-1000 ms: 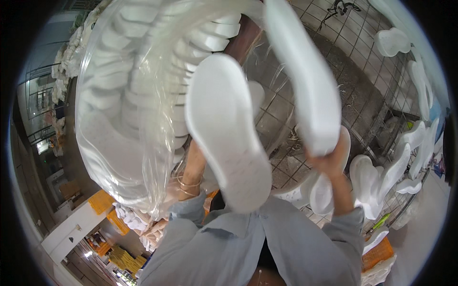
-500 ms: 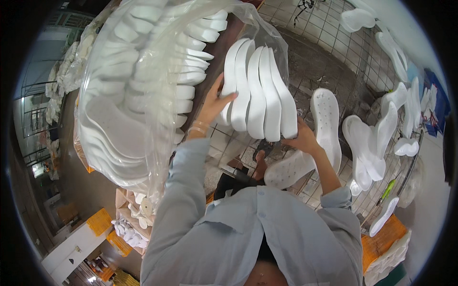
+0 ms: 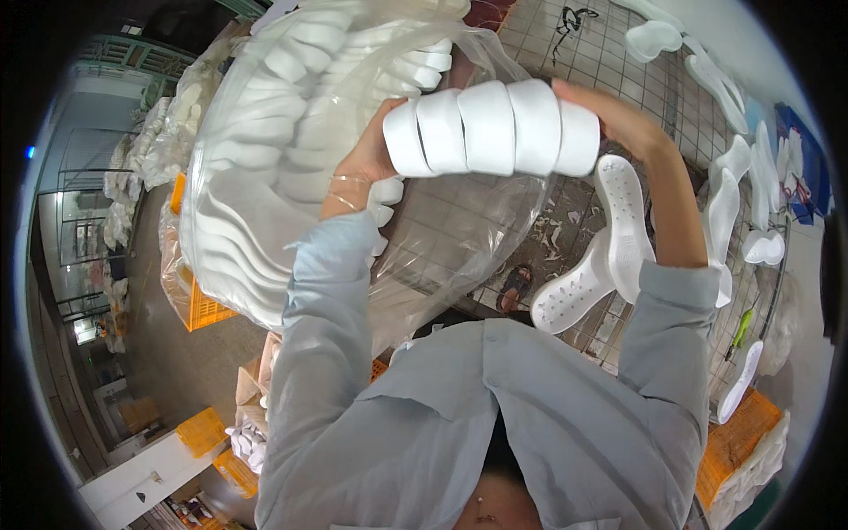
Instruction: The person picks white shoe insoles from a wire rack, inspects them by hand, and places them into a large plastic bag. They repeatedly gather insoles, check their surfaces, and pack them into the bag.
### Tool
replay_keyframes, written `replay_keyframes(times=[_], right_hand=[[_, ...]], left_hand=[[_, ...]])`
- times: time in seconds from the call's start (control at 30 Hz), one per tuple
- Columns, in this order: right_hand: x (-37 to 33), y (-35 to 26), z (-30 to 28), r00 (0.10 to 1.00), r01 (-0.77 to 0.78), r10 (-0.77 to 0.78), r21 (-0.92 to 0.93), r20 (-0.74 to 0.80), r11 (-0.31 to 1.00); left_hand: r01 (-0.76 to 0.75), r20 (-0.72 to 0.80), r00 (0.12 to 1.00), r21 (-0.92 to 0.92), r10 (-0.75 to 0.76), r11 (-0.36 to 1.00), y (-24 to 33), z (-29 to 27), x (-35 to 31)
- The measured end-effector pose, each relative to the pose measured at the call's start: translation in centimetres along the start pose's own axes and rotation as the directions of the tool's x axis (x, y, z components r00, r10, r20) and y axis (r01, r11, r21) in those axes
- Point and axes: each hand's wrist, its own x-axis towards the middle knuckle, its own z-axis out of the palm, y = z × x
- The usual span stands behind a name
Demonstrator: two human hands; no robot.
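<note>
A row of several white shoe soles (image 3: 488, 128) is squeezed on edge between my two hands, its smooth rounded ends toward me. My left hand (image 3: 369, 148) closes on the row's left end. Around the right end curls my right hand (image 3: 614, 119), its fingers partly hidden behind the soles. To the left bulges a large clear plastic bag (image 3: 291, 168) packed with white soles, its loose plastic edge hanging below the row. Two loose soles with holes or studs, one upright (image 3: 625, 212) and one slanted (image 3: 570, 296), lie below my right wrist.
More white soles (image 3: 723, 225) rest on a wire rack along the right wall, near a blue container (image 3: 806, 199). A green-handled tool (image 3: 744, 325) is lower down. Orange crates (image 3: 740, 442) stand at lower right and left (image 3: 201, 431). A sandaled foot (image 3: 514, 287) shows below.
The row of soles has tipped, so its ends now face me instead of its long sides. Both hands have risen with it, and the right hand has moved up and right.
</note>
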Motion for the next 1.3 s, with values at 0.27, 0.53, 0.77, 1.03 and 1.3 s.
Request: replay_keyframes(times=[0.27, 0.53, 0.77, 1.03, 1.3], right_hand=[[-6.4, 12.5, 8.8, 0.927, -0.352, 0.359, -0.074, 0.11, 0.933], [2.8, 9.1, 19.9, 0.95, -0.29, 0.106, -0.697, -0.295, 0.656], [3.7, 7.8, 21.3, 0.949, -0.254, 0.043, -0.672, -0.313, 0.695], [2.8, 1.8, 20.7, 0.985, 0.062, -0.138, -0.516, -0.109, 0.854], [7.6, -8.4, 23.8, 0.923, 0.368, -0.382, -0.397, 0.048, 0.841]], left_hand=[[0.237, 0.006, 0.967, 0.337, -0.254, 0.911, -16.2, -1.7, -7.7], [-0.172, 0.062, 0.982, 0.674, 0.178, 0.718, -23.1, -1.1, -6.7], [-0.147, 0.394, 0.733, 0.888, 0.554, -0.436, -16.3, -0.8, -9.3], [0.203, -0.146, 0.802, 0.979, 0.58, -0.035, 1.4, -8.0, -9.5], [-0.625, -0.062, 0.698, 0.432, 0.713, 0.65, 11.1, -3.3, -17.9]])
